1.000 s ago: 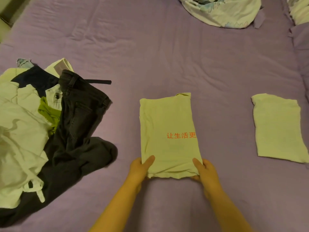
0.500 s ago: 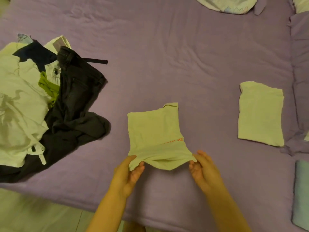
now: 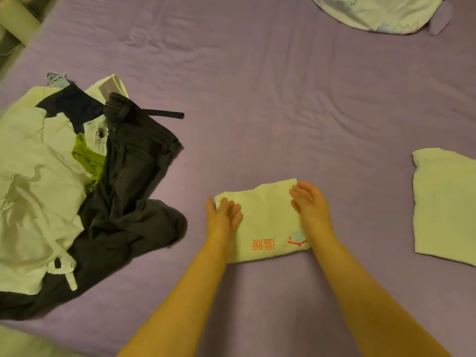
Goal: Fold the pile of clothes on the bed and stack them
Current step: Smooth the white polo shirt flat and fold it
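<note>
In the head view, the folded pale shirt is lying on the purple bed just below centre, its red print facing up near its 6 o'clock edge. The left hand is resting on the shirt's 9 o'clock side with fingers loosely spread, pinching nothing. The right hand is sitting at the 2 o'clock corner, fingers relaxed and slightly bent; whether they are pressing the cloth or hovering just over it, I cannot tell.

At 3 o'clock from the shirt, well apart, another folded garment is waiting as the start of a stack. At 9 o'clock the unfolded pile is spreading out, with dark jeans draped over its near side.

The shirt is looking light, soft and limp, so it is likely to sag or unfold if lifted by one edge. Sliding both palms under the 9 and 3 o'clock sides seems the safest hold for carrying it.
</note>
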{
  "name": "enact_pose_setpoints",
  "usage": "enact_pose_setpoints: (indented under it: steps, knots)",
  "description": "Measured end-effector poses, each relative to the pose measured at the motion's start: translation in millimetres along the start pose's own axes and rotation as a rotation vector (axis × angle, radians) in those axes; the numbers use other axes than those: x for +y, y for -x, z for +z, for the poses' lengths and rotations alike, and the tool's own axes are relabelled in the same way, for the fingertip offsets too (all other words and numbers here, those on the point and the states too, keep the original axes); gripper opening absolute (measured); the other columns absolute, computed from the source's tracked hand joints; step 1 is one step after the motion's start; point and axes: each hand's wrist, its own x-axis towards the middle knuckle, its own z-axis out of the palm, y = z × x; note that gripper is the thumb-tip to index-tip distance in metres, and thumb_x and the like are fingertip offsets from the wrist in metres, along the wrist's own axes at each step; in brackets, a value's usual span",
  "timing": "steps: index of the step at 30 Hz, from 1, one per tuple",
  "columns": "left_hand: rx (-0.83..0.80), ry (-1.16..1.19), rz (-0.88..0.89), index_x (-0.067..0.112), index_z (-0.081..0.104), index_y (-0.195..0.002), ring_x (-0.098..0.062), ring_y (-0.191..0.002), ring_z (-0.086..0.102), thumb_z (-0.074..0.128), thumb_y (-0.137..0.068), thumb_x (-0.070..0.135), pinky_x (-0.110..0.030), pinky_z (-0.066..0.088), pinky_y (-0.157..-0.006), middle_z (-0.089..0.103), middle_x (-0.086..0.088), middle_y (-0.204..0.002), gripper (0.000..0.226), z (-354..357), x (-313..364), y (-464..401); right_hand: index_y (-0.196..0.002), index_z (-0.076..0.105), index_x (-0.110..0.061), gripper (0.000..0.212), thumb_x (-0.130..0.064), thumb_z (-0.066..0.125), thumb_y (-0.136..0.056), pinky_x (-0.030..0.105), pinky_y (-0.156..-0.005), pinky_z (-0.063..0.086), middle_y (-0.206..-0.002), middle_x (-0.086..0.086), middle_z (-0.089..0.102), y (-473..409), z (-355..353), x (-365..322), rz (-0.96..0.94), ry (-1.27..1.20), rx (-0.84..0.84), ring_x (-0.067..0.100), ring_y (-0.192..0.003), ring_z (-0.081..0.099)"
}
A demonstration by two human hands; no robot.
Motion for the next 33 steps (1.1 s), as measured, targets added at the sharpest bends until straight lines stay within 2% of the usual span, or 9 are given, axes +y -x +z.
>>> enact_pose_setpoints:
  steps: [3, 6, 8, 11, 19, 24, 27, 31, 33]
  knots:
    - [-0.201, -0.83, 0.454, 0.03, 0.015, -0.15, -0.018, -0.138, 0.033, 0.038, -0.103, 0.024, -0.035, 0.026, -0.114, 0.031, 0.004, -0.152, 0.054, -8, -34, -1, -0.145, 0.035, -0.02, 0.046, -0.023, 0.045, -0.1, 0.02, -0.109, 0.02, -0.151, 0.003, 0.034, 9, 8, 26, -0.38, 0.737, -0.135, 0.02, -0.14, 0.03]
    - [-0.303, -1.604, 0.869, 0.031, 0.012, -0.147, -0.026, -0.146, -0.002, 0.026, -0.102, 0.04, -0.048, -0.009, -0.118, 0.005, 0.001, -0.158, 0.048, -14, -55, -9, -0.147, 0.0, -0.031, 0.051, -0.042, 0.021, -0.102, 0.041, -0.117, -0.01, -0.159, 0.003, -0.003, 7, 15, 45, -0.532, 1.431, -0.264, 0.028, -0.147, -0.009]
    - [-0.33, -1.817, 1.009, 0.025, 0.029, -0.147, -0.034, -0.143, 0.013, 0.024, -0.099, 0.045, -0.056, 0.003, -0.113, 0.021, -0.005, -0.156, 0.052, -14, -54, -19, -0.147, 0.013, -0.027, 0.056, -0.051, 0.003, -0.098, 0.057, -0.114, 0.003, -0.157, 0.011, 0.01, 1, 15, 47, -0.582, 1.547, -0.207, 0.04, -0.144, 0.009]
    - [-0.384, -1.922, 1.047, 0.03, 0.021, -0.151, -0.035, -0.145, 0.006, 0.02, -0.097, 0.054, -0.056, 0.0, -0.112, 0.012, -0.005, -0.158, 0.058, -19, -52, -50, -0.14, 0.044, -0.022, 0.071, -0.059, 0.004, -0.095, 0.066, -0.104, 0.025, -0.147, 0.017, 0.038, -14, 7, 59, -0.556, 1.529, -0.164, 0.043, -0.134, 0.035]
    - [-0.385, -1.899, 1.039, 0.032, 0.02, -0.15, -0.036, -0.144, 0.013, 0.02, -0.094, 0.062, -0.06, 0.007, -0.11, 0.02, -0.007, -0.157, 0.063, -22, -71, -82, -0.146, 0.031, -0.025, 0.062, -0.058, 0.013, -0.097, 0.066, -0.105, 0.028, -0.15, 0.015, 0.035, -46, 2, 92, -0.645, 1.497, -0.133, 0.04, -0.137, 0.031]
    - [-0.381, -2.007, 0.845, 0.033, -0.023, -0.145, -0.031, -0.144, -0.02, -0.001, -0.083, 0.076, -0.054, -0.022, -0.112, -0.021, -0.002, -0.155, 0.078, -5, -53, -79, -0.144, 0.029, -0.018, 0.073, -0.059, -0.005, -0.094, 0.06, -0.106, 0.03, -0.15, 0.015, 0.033, -30, 2, 78, -0.51, 1.406, -0.123, 0.039, -0.137, 0.033]
    - [-0.414, -1.993, 0.811, 0.026, -0.004, -0.152, -0.033, -0.145, 0.009, 0.015, -0.085, 0.076, -0.048, 0.005, -0.118, 0.008, -0.008, -0.16, 0.086, 18, -34, -84, -0.15, 0.004, -0.024, 0.093, -0.076, -0.018, -0.076, 0.042, -0.117, 0.017, -0.16, 0.007, 0.005, -5, -12, 93, -0.289, 1.26, -0.043, 0.029, -0.147, 0.01]
    - [-0.487, -1.742, 0.609, 0.021, 0.029, -0.144, -0.025, -0.116, 0.051, 0.043, -0.087, 0.067, -0.039, 0.046, -0.092, 0.046, -0.005, -0.136, 0.075, 41, -16, -77, -0.148, 0.028, -0.015, 0.074, -0.043, 0.06, -0.088, 0.043, -0.104, 0.041, -0.146, 0.007, 0.039, 44, -15, 117, 0.011, 0.532, 0.265, 0.027, -0.132, 0.039]
    - [-0.491, -1.63, 0.422, 0.019, 0.043, -0.133, -0.023, -0.107, 0.056, 0.05, -0.085, 0.065, -0.036, 0.049, -0.083, 0.054, -0.004, -0.126, 0.067, 41, -16, -69, -0.135, 0.042, -0.011, 0.06, -0.025, 0.07, -0.084, 0.046, -0.095, 0.05, -0.131, 0.009, 0.053, 55, -5, 119, 0.1, 0.182, 0.328, 0.028, -0.118, 0.053]
